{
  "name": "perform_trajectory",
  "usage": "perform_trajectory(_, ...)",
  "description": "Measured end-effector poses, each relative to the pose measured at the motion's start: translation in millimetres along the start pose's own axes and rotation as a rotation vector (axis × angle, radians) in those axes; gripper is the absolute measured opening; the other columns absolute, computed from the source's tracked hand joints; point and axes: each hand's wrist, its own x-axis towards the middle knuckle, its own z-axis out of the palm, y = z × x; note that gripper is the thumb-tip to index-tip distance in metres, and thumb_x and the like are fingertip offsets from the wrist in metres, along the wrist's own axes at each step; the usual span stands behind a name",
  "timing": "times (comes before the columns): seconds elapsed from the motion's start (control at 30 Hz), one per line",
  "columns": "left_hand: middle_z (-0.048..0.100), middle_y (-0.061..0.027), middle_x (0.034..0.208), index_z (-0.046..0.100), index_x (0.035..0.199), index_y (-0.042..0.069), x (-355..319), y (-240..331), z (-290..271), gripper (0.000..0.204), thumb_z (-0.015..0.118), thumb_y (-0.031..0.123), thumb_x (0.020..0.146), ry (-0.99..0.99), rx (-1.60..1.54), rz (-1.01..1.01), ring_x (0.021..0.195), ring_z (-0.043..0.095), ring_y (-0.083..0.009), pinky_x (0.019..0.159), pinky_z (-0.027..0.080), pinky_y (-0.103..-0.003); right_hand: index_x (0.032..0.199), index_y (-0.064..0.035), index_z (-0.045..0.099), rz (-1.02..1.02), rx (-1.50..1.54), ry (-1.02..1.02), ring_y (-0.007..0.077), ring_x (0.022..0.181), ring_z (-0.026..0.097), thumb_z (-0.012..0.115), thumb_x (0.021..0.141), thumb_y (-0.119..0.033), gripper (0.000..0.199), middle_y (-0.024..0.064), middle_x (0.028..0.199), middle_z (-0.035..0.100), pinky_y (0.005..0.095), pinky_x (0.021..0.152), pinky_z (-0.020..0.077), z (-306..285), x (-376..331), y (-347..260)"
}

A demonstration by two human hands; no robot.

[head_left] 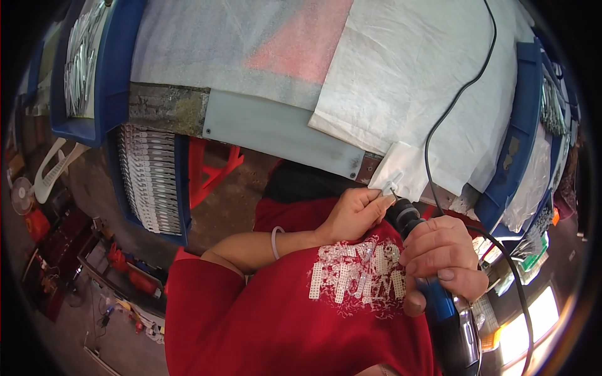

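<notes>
My right hand (pixel 442 257) is wrapped round a blue and black corded power drill (pixel 439 301). Its black chuck (pixel 403 213) points away from me toward the table's near edge, with a thin bit at the tip. The bit's end is at or very close to a small shiny metal piece (pixel 394 180) on a fold of white cloth (pixel 411 166). My left hand (pixel 356 216) is closed there, thumb and fingers pinched together at that small piece. The fingers partly hide the piece, so its full shape does not show.
A black cord (pixel 461 94) runs across the cloth-covered table (pixel 263 125). Blue trays (pixel 116 69) of slim metal parts stand at the left, one (pixel 185 182) holding a neat stack. Another blue tray (pixel 517 125) is at the right. A red stool (pixel 210 172) sits under the table.
</notes>
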Motion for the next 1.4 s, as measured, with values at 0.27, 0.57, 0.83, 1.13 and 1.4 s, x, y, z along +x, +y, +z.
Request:
perform_trajectory(0.27, 0.047, 0.0044, 0.061, 0.059, 0.077, 0.003, 3.2, 2.9, 4.4, 0.029, 0.052, 0.022, 0.098, -0.055, -0.055, 0.031, 0.052, 0.038, -0.0018, 0.045, 0.031, -0.019, 0.118, -0.0058, 0.038, -0.027, -0.071, 0.136, 0.0168, 0.056, 0.057, 0.068, 0.084, -0.029, 0.052, 0.0056, 0.073, 0.056, 0.0315, 0.054, 0.0481, -7.8, -15.3, -5.2)
perform_trajectory(0.57, 0.054, 0.0017, 0.066, 0.062, 0.099, 0.001, 0.2, 12.9, -5.8, 0.030, 0.049, 0.028, 0.098, -0.141, -0.066, 0.020, 0.049, 0.045, -0.0034, 0.044, 0.036, -0.019, 0.112, 0.0004, 0.051, 0.924, -0.486, 0.197, 0.0086, 0.071, 0.058, 0.067, 0.072, 0.001, 0.043, 0.0114, 0.095, 0.067, 0.0227, 0.065, 0.0461, -18.0, -37.7, -20.0)
perform_trajectory(0.83, 0.060, -0.0045, 0.072, 0.055, 0.116, -0.003, -64.9, 90.5, -42.3, 0.034, 0.042, 0.024, 0.101, -0.338, 0.238, -0.067, 0.049, 0.046, -0.0048, 0.047, 0.037, -0.017, 0.106, 0.0039, 0.053, 0.921, -0.443, 0.319, 0.0084, 0.061, 0.057, 0.067, 0.075, -0.001, 0.035, 0.0105, 0.091, 0.068, 0.0222, 0.056, 0.0465, -22.1, -65.4, 4.4)
perform_trajectory(1.13, 0.058, -0.0037, 0.089, 0.055, 0.111, 0.002, -62.2, 261.9, -82.4, 0.019, 0.054, 0.008, 0.093, 0.193, 0.998, 0.853, 0.065, 0.053, -0.0083, 0.058, 0.044, -0.021, 0.107, 0.0023, 0.051, 0.882, -0.287, 0.459, 0.0096, 0.060, 0.059, 0.063, 0.075, 0.005, 0.035, 0.0151, 0.093, 0.067, 0.0218, 0.053, 0.0478, -22.2, -69.7, -2.9)
perform_trajectory(1.4, 0.059, -0.0002, 0.086, 0.059, 0.098, 0.002, 29.8, 368.5, -125.4, 0.014, 0.062, 0.007, 0.086, 0.209, 1.165, 0.906, 0.077, 0.053, -0.0081, 0.071, 0.044, -0.022, 0.109, 0.0018, 0.048, 0.890, -0.165, 0.541, 0.0106, 0.060, 0.059, 0.062, 0.073, 0.004, 0.038, 0.0161, 0.093, 0.066, 0.0225, 0.056, 0.0486, -17.6, -54.5, -32.4)
